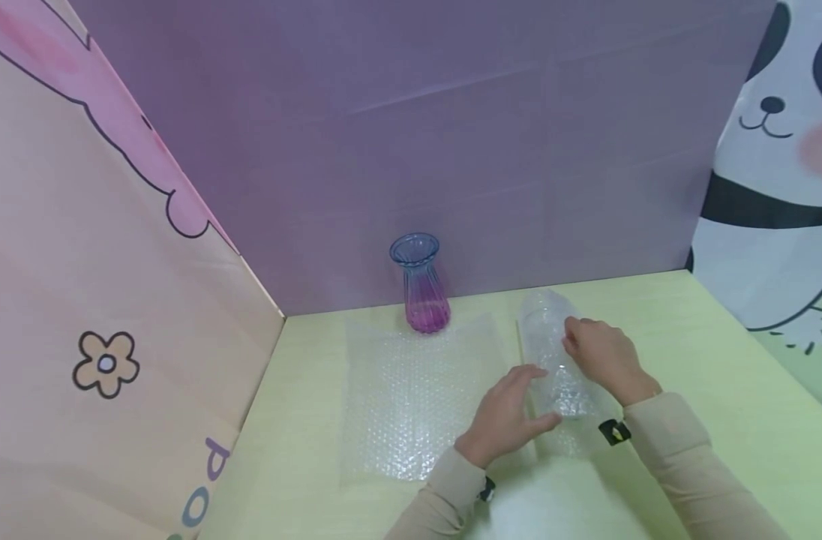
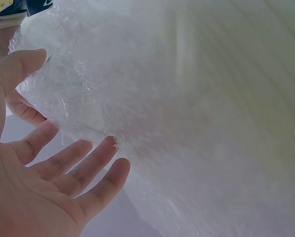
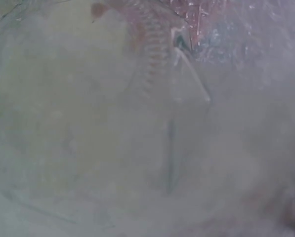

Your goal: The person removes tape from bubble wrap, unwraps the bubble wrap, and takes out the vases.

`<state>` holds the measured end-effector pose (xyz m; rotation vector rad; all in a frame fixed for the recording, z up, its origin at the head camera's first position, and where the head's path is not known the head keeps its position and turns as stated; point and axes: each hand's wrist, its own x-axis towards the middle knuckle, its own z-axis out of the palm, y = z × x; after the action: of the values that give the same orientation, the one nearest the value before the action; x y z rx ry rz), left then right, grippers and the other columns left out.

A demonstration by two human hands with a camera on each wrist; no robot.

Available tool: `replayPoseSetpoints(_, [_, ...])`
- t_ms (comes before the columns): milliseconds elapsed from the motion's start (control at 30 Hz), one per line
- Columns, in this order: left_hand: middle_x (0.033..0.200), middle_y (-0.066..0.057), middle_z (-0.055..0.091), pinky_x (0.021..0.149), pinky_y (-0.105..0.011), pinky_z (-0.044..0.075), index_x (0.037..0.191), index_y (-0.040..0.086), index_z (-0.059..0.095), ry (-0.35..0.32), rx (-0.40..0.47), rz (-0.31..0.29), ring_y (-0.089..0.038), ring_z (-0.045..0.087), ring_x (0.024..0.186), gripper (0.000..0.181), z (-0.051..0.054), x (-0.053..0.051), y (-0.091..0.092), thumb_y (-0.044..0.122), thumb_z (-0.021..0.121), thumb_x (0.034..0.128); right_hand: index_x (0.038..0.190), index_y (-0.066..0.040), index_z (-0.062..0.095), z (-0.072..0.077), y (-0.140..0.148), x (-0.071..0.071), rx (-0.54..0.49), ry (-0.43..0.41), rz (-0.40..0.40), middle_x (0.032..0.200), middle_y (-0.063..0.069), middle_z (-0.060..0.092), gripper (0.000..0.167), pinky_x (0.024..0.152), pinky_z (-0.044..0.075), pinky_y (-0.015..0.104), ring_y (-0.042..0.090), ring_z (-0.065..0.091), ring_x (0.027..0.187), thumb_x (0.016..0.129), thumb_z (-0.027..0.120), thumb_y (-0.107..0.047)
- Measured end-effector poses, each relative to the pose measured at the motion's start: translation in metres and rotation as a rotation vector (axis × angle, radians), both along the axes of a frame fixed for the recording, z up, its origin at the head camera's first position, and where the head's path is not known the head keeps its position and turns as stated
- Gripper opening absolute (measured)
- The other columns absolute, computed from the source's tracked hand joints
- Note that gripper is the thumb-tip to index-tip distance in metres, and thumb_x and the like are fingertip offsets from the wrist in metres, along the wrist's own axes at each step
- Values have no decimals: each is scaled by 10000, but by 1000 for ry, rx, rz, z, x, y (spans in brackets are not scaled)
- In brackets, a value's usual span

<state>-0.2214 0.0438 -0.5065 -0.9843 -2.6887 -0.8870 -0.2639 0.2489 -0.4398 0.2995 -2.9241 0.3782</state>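
Note:
A clear bubble wrap bundle [image 1: 559,382] lies on the table right of centre, around a see-through object whose form is hard to make out. At its right side my right hand [image 1: 603,358] has its fingers curled and grips the wrap. My left hand [image 1: 504,416] is at the left side, fingers and thumb spread. In the left wrist view, the left hand's fingertips [image 2: 118,168] touch or nearly touch the bubble wrap [image 2: 152,108]. Blurred plastic [image 3: 88,123] covers most of the right wrist view, hiding the right hand's fingers.
A flat sheet of bubble wrap [image 1: 411,405] lies left of the hands. Behind it stands a ribbed glass vase [image 1: 424,292], blue above and pink below, near the purple back wall [image 1: 411,135]. Printed cloth walls [image 1: 114,262] border the pale table [image 1: 283,450].

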Motion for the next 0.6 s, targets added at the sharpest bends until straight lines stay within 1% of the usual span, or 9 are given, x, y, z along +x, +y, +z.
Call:
replayPoseSetpoints(233, [1521, -14, 538, 1155, -268, 442, 1469, 169, 485, -2, 7, -8, -131, 534, 1385, 653, -1, -1, -1, 487, 685, 934, 825, -82, 531, -1, 1, -1, -14, -11, -17, 674, 52, 511, 197, 461, 383, 334, 226, 473, 559, 976, 638, -152])
replayPoseSetpoints(467, [1522, -11, 537, 1159, -264, 436, 1471, 173, 483, -6, 5, -10, -131, 533, 1387, 652, 0, -1, -1, 488, 683, 936, 831, -73, 536, -2, 2, 0, -26, -8, -18, 665, 52, 516, 186, 454, 390, 333, 226, 476, 552, 976, 621, -152])
replayPoseSetpoints(600, [1526, -9, 534, 1162, -271, 434, 1473, 175, 482, -10, 4, -8, -134, 529, 1390, 649, -1, -1, -1, 492, 673, 939, 846, -65, 540, -3, 3, 0, -36, -20, -23, 661, 51, 520, 173, 453, 389, 329, 225, 478, 554, 983, 596, -154])
